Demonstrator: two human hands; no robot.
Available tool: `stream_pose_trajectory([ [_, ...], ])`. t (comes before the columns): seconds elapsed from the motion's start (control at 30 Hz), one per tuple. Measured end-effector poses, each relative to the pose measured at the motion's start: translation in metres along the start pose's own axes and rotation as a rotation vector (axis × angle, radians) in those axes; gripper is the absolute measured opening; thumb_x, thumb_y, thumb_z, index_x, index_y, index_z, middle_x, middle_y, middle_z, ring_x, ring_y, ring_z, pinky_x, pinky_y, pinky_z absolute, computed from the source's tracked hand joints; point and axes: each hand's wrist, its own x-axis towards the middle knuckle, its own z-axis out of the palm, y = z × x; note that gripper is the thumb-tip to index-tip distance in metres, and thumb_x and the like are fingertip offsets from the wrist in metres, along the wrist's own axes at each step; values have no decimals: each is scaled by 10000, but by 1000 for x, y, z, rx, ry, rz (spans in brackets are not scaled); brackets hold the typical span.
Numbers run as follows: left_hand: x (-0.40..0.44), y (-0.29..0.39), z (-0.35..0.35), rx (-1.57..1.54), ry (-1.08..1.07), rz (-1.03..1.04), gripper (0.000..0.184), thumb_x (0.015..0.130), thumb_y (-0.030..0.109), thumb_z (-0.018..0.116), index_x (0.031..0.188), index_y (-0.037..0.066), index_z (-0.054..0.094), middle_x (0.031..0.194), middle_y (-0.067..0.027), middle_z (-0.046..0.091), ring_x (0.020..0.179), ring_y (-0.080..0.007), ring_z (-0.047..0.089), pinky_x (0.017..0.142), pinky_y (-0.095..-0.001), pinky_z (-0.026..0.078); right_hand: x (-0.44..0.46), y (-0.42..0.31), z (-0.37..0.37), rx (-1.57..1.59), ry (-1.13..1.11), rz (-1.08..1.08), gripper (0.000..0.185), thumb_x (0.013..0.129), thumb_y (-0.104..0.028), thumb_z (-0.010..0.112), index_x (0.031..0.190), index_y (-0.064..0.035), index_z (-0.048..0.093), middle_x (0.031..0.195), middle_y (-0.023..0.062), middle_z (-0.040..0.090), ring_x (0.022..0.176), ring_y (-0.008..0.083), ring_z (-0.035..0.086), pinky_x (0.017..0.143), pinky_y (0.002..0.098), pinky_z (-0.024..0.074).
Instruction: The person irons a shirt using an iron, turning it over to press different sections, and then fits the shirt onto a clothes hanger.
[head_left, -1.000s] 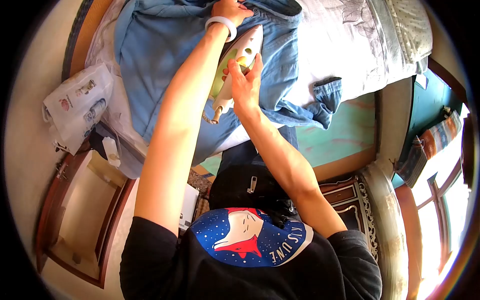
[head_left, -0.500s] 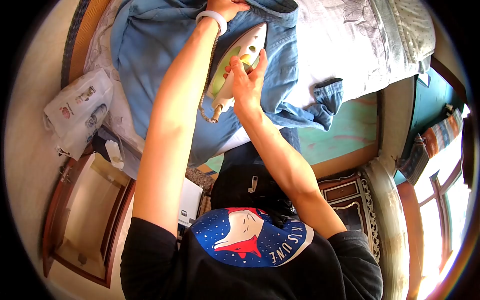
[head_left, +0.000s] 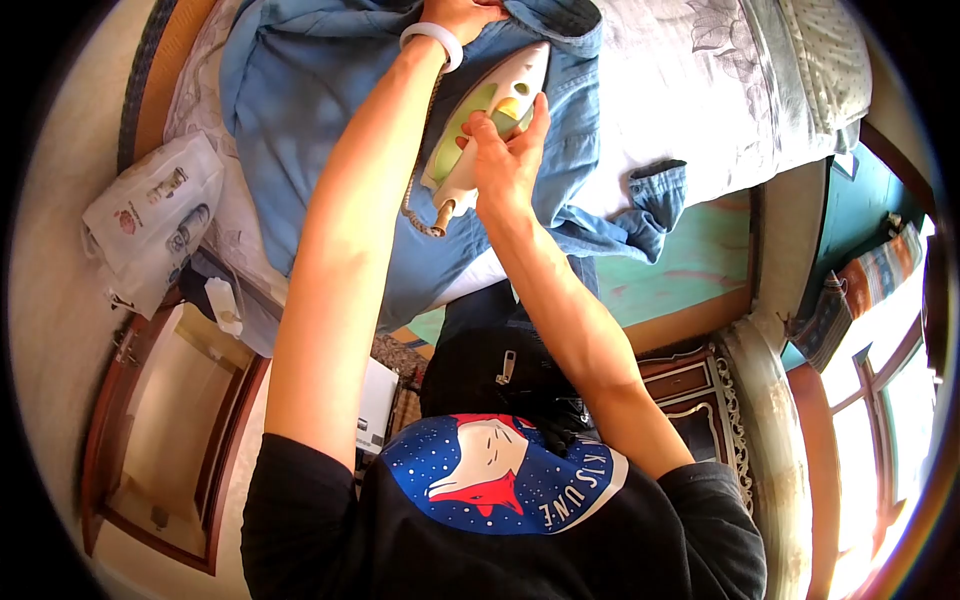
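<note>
Compared with a second ago, I log the iron (head_left: 482, 98) further right in my view, its tip now nearer the collar (head_left: 570, 30) side of the blue shirt (head_left: 300, 130). The half-second frame sits between the two, so the shift looks gradual. Right hand (head_left: 508, 165) has travelled with it. Cord (head_left: 411, 205) now shows along the inner edge of the left forearm; a second ago only a short stretch by the handle was visible. Left hand (head_left: 465, 15) about where it was, near the top of my view. Cuff (head_left: 658, 185) has hardly shifted, lying at the bed's edge.

Pose: right arm bent at the elbow, forearm slanting up and left. Right hand grasps the iron's handle, one digit stretched along the right side, fingertips curled around on the left. Iron lies over the shirt, nose pointing up and right, cord end toward the wearer. Left arm nearly straight, passing left of the iron; wristband (head_left: 437, 42) at the wrist. Left hand is on the shirt close to the collar, its outer part cropped by the frame; I cannot tell whether it pinches the cloth or only presses. Shirt spreads across the white bedding (head_left: 690, 110).
</note>
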Motion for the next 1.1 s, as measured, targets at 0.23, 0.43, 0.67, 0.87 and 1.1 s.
stream_pose_trajectory([
  [0.23, -4, 12, -12, -74, -193, -170, 344, 671, 132, 777, 906, -8, 568, 770, -115, 662, 647, -175, 632, 584, -291, 501, 3, 4, 0, -9, -53, -46, 798, 835, -49, 583, 1444, -31, 68, 868, 137, 613, 694, 175, 605, 609, 298, 510],
  [0.43, -5, 1, -30, 134, -264, -111, 383, 677, 99, 736, 1000, -28, 575, 780, -118, 673, 584, -170, 625, 542, -287, 506, -1, 7, -1, -117, -197, -55, 801, 841, -31, 588, 1443, -23, 60, 942, 123, 558, 758, 165, 578, 653, 311, 527],
  [0.67, -7, -5, -24, 77, -179, -87, 285, 688, 71, 725, 933, -17, 611, 762, -100, 689, 578, -159, 629, 517, -285, 504, 8, 6, 15, -153, -193, -32, 800, 844, -42, 601, 1439, -28, 65, 949, 143, 575, 755, 173, 595, 637, 313, 536],
  [0.87, -10, -4, -20, 89, -114, -74, 290, 670, 62, 731, 924, -24, 620, 760, -115, 691, 617, -165, 645, 551, -292, 512, 0, 10, 10, -154, 28, -47, 787, 826, -66, 604, 1430, -15, 103, 821, 137, 613, 659, 195, 603, 632, 320, 486],
  [1.1, -12, -7, -19, 101, -68, -8, 301, 667, 68, 729, 928, -28, 615, 792, -133, 689, 635, -181, 649, 589, -297, 514, -5, 6, -18, 45, 68, -39, 799, 862, -28, 586, 1436, -34, 31, 883, 110, 574, 702, 182, 583, 653, 344, 517],
])
